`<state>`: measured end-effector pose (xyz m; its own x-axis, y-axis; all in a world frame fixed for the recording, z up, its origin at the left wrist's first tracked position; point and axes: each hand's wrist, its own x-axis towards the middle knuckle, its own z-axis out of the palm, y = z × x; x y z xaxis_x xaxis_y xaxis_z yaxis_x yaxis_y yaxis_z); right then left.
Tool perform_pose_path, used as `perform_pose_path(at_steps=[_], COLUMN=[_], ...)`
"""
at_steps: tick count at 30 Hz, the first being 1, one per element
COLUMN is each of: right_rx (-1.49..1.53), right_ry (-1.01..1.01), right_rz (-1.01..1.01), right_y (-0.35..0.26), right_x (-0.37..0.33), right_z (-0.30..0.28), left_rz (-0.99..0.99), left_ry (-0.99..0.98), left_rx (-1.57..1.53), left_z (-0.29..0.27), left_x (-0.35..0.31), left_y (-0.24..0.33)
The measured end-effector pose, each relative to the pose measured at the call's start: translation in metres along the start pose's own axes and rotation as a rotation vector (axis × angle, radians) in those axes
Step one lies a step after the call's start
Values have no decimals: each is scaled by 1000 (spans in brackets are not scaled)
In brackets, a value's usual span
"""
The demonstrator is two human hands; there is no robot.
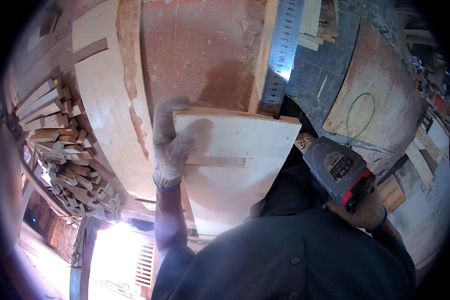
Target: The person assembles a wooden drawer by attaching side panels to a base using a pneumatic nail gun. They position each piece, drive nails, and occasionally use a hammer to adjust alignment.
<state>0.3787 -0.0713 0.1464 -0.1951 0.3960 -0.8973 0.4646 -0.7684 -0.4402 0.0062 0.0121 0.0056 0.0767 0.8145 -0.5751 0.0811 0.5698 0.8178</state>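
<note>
A pale wooden panel lies in front of me, its far edge showing a layer of wood beneath. My left hand, in a light knit glove with a blue cuff, grips the panel's far left corner, thumb across the face. My right hand, also gloved, is closed round a grey-and-red power tool. The tool's metal nose points toward the panel's right edge; I cannot tell whether they touch. The glove's fingers are partly hidden behind the tool body.
A long metal ruler runs along a wooden strip beyond the panel. At left stand a long pale board and a heap of wood offcuts. A worn reddish sheet with a green loop lies right.
</note>
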Motion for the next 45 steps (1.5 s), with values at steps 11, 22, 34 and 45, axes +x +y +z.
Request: perform_pose_path(at_steps=[11, 22, 34, 45], right_rx=[50, 52, 128, -387], right_ry=[-58, 102, -14, -23], right_rz=[90, -94, 78, -81], right_y=[-10, 28, 20, 22], right_x=[4, -13, -13, -14], right_z=[1, 12, -1, -4], left_rz=[-61, -160, -97, -142], left_ry=[-45, 3, -36, 9], left_rx=[3, -18, -39, 14], left_z=[0, -4, -11, -1], left_x=[1, 1, 5, 2], left_y=[7, -3, -14, 0])
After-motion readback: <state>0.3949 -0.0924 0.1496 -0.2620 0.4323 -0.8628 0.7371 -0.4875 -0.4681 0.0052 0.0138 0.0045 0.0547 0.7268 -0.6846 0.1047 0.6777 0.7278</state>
